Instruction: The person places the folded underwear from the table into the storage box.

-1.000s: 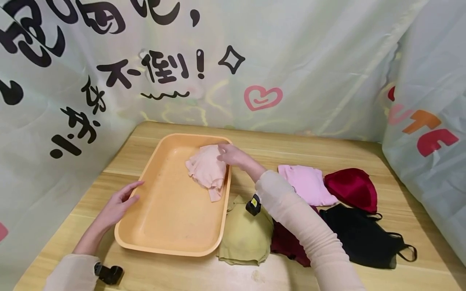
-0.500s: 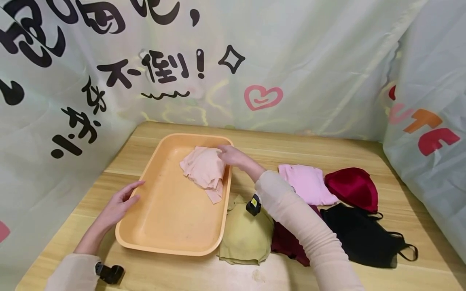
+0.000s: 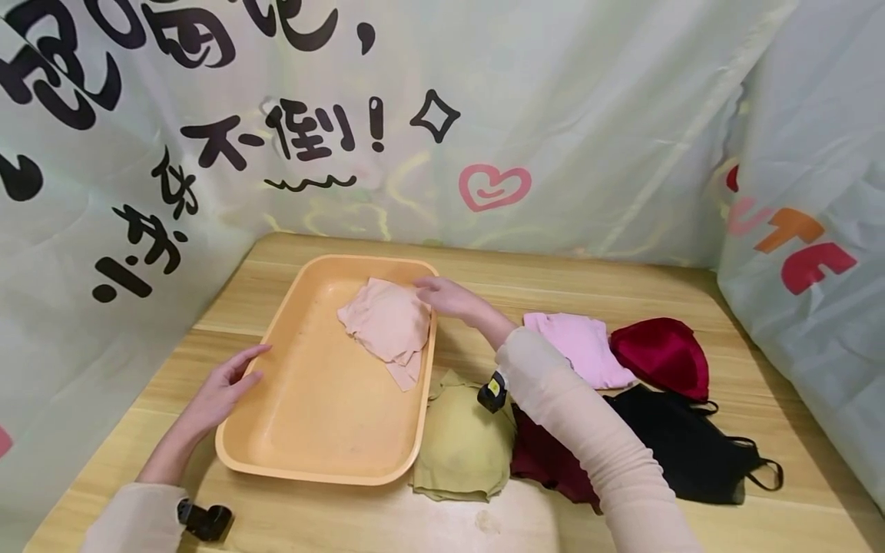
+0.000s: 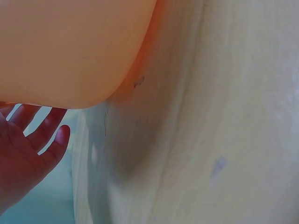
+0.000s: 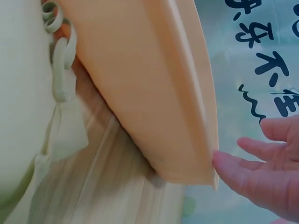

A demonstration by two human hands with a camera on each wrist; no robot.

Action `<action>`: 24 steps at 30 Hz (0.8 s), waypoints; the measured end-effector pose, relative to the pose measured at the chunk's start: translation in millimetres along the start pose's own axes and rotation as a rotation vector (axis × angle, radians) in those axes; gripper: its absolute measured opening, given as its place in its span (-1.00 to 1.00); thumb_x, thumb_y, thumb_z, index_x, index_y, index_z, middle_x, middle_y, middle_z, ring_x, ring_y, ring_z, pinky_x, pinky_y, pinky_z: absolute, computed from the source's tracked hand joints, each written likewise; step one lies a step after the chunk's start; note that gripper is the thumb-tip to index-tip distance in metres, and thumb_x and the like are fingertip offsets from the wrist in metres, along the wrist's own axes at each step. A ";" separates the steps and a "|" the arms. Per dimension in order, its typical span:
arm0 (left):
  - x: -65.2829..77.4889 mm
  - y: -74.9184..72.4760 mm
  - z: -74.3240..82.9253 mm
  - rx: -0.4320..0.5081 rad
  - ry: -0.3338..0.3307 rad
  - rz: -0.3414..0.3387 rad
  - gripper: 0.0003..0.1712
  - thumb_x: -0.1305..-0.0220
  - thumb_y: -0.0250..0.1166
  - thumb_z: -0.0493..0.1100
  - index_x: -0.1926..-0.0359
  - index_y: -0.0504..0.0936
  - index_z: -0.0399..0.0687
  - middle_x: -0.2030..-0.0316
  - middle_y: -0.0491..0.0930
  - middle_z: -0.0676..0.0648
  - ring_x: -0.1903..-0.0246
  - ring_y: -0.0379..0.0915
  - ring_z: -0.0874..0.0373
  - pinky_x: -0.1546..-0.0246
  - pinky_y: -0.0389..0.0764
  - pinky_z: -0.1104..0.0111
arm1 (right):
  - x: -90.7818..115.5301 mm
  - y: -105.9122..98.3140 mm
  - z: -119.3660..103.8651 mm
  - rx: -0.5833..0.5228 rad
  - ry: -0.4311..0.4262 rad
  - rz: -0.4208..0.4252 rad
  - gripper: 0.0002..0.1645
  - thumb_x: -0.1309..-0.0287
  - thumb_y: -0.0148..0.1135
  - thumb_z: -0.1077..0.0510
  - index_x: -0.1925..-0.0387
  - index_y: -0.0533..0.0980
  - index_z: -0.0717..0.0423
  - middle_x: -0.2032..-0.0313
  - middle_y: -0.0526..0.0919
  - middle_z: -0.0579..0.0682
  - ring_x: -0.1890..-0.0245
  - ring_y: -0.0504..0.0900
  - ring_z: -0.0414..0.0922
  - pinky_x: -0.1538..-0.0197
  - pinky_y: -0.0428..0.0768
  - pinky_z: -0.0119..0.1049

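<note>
A pale pink bra (image 3: 389, 319), folded with a cup facing up, lies in the far right part of an orange plastic basin (image 3: 311, 476). My left hand (image 3: 224, 392) is at the basin's left side, fingers extended along the rim and thumb apart from them. Over the far right rim is my right hand (image 3: 449, 298), beside the bra, its fingers loosely extended and gripping nothing. In the right wrist view one of that hand's fingertips (image 5: 218, 161) meets the basin's edge in the picture. The left wrist view shows the left fingers partly hidden behind the basin wall.
Right of the basin lie an olive-green bra (image 3: 465, 445), a dark maroon garment (image 3: 549, 461) partly under my right sleeve, a folded pink garment (image 3: 577, 346), a crimson bra (image 3: 660, 355) and a black strapped top (image 3: 698, 445). Printed curtains (image 3: 588, 153) enclose the wooden table (image 3: 498, 265).
The pale pink bra has shifted slightly left inside the basin and lies flatter. My right hand has come away from it toward the right rim. My left hand stays in place.
</note>
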State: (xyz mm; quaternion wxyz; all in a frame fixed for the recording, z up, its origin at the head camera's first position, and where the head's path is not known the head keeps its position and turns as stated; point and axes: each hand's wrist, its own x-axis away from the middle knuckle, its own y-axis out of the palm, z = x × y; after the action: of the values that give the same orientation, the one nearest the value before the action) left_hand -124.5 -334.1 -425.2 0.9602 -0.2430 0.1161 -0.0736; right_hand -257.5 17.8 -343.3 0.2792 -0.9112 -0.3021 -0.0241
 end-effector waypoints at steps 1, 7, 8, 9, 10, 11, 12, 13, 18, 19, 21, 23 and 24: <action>0.2 0.1 -0.1 -0.003 0.000 -0.001 -0.55 -0.33 0.01 -0.32 -0.17 0.23 -0.50 -0.21 0.03 -0.57 -0.07 -0.04 0.71 0.11 0.21 0.79 | 0.6 -0.9 1.9 -0.001 -0.009 -0.002 -0.45 -0.35 -0.21 0.17 -0.30 0.12 0.33 -0.30 0.16 0.21 -0.30 0.13 0.06 -0.28 0.16 -0.13; 1.5 0.4 -1.4 0.006 0.010 0.001 -0.56 -0.32 0.01 -0.35 -0.16 0.24 -0.51 -0.20 0.04 -0.59 -0.06 0.00 0.69 0.13 0.25 0.78 | 4.8 -4.5 14.3 -0.040 -0.056 -0.036 -0.41 -0.33 -0.15 0.17 -0.32 0.07 0.34 -0.28 0.17 0.27 -0.27 0.18 0.10 -0.24 0.23 -0.07; 1.6 0.6 -1.5 0.010 0.012 0.003 -0.56 -0.32 0.00 -0.36 -0.16 0.24 -0.52 -0.19 0.04 -0.59 -0.06 0.01 0.69 0.13 0.26 0.77 | 5.7 -4.7 15.8 -0.058 -0.056 -0.041 -0.40 -0.33 -0.14 0.16 -0.32 0.06 0.34 -0.28 0.17 0.27 -0.27 0.18 0.10 -0.23 0.24 -0.05; 1.5 0.8 -1.4 0.010 0.014 0.004 -0.56 -0.32 0.00 -0.36 -0.16 0.24 -0.52 -0.19 0.05 -0.60 -0.06 0.02 0.69 0.13 0.26 0.77 | 6.7 -5.1 17.3 -0.077 -0.056 -0.045 -0.40 -0.33 -0.14 0.16 -0.32 0.05 0.33 -0.29 0.16 0.27 -0.27 0.18 0.10 -0.23 0.23 -0.04; 1.6 1.1 -1.2 0.009 0.013 0.004 -0.56 -0.32 0.00 -0.35 -0.16 0.24 -0.52 -0.18 0.05 -0.60 -0.06 0.02 0.69 0.13 0.25 0.77 | 7.9 -5.4 18.5 -0.097 -0.056 -0.051 -0.39 -0.34 -0.13 0.16 -0.33 0.05 0.31 -0.29 0.16 0.27 -0.27 0.18 0.10 -0.23 0.23 -0.01; 1.6 1.3 -1.1 0.009 0.013 0.003 -0.56 -0.32 0.01 -0.35 -0.16 0.24 -0.52 -0.18 0.06 -0.60 -0.07 0.02 0.69 0.12 0.25 0.77 | 9.2 -5.7 19.4 -0.114 -0.057 -0.057 -0.39 -0.34 -0.13 0.16 -0.33 0.04 0.31 -0.28 0.16 0.28 -0.27 0.17 0.11 -0.23 0.22 0.01; 1.6 1.5 -1.0 0.009 0.013 0.001 -0.56 -0.32 0.01 -0.35 -0.16 0.23 -0.52 -0.18 0.06 -0.60 -0.07 0.01 0.69 0.11 0.23 0.77 | 10.9 -6.1 20.0 -0.129 -0.056 -0.063 -0.39 -0.34 -0.13 0.16 -0.33 0.04 0.30 -0.28 0.16 0.28 -0.27 0.17 0.11 -0.23 0.20 0.03; 1.6 1.7 -0.9 0.008 0.012 -0.001 -0.56 -0.32 0.01 -0.34 -0.16 0.23 -0.52 -0.18 0.06 -0.60 -0.08 0.00 0.69 0.10 0.22 0.78 | 12.8 -6.7 20.3 -0.140 -0.056 -0.070 -0.38 -0.34 -0.13 0.16 -0.34 0.03 0.30 -0.29 0.16 0.28 -0.28 0.17 0.12 -0.23 0.19 0.05; 1.7 1.6 -0.9 0.018 0.005 -0.009 -0.55 -0.32 0.01 -0.34 -0.17 0.22 -0.51 -0.21 0.01 -0.59 -0.08 -0.03 0.70 0.10 0.20 0.79 | 22.0 -10.7 20.2 -0.127 -0.057 -0.089 -0.36 -0.32 -0.11 0.14 -0.34 0.03 0.28 -0.24 0.24 0.30 -0.20 0.29 0.12 -0.20 0.23 0.07; 1.6 1.5 -0.7 0.017 0.003 -0.009 -0.55 -0.32 0.01 -0.34 -0.17 0.23 -0.51 -0.21 0.01 -0.58 -0.08 -0.03 0.70 0.10 0.21 0.79 | 23.8 -11.6 19.9 -0.123 -0.054 -0.091 -0.36 -0.31 -0.11 0.13 -0.34 0.04 0.27 -0.22 0.27 0.30 -0.17 0.33 0.12 -0.19 0.25 0.07; 1.5 1.5 -0.2 0.010 -0.002 -0.007 -0.55 -0.32 0.01 -0.33 -0.18 0.23 -0.49 -0.22 0.01 -0.58 -0.07 -0.02 0.70 0.12 0.23 0.78 | 27.3 -12.9 19.1 -0.117 -0.049 -0.098 -0.36 -0.32 -0.10 0.10 -0.34 0.04 0.25 -0.19 0.30 0.32 -0.13 0.37 0.12 -0.17 0.26 0.08; 1.3 1.5 0.7 0.001 -0.007 -0.004 -0.55 -0.32 0.01 -0.33 -0.19 0.24 -0.47 -0.22 0.03 -0.57 -0.06 -0.01 0.70 0.14 0.24 0.78 | 30.9 -14.0 18.8 -0.113 -0.041 -0.105 -0.36 -0.32 -0.09 0.08 -0.34 0.05 0.22 -0.18 0.32 0.31 -0.10 0.40 0.12 -0.17 0.27 0.08; 1.2 1.4 1.3 -0.003 -0.009 -0.004 -0.55 -0.33 0.01 -0.32 -0.19 0.24 -0.47 -0.22 0.03 -0.57 -0.06 0.00 0.70 0.14 0.25 0.78 | 32.5 -14.3 19.0 -0.115 -0.039 -0.111 -0.36 -0.32 -0.09 0.07 -0.34 0.05 0.21 -0.18 0.32 0.31 -0.10 0.40 0.12 -0.17 0.27 0.08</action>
State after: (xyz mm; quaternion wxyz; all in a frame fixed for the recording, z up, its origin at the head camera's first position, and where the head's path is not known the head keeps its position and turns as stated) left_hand -122.9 -332.5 -425.1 0.9603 -0.2449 0.1113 -0.0741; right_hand -241.4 54.6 -345.4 0.2185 -0.9079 -0.3556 -0.0391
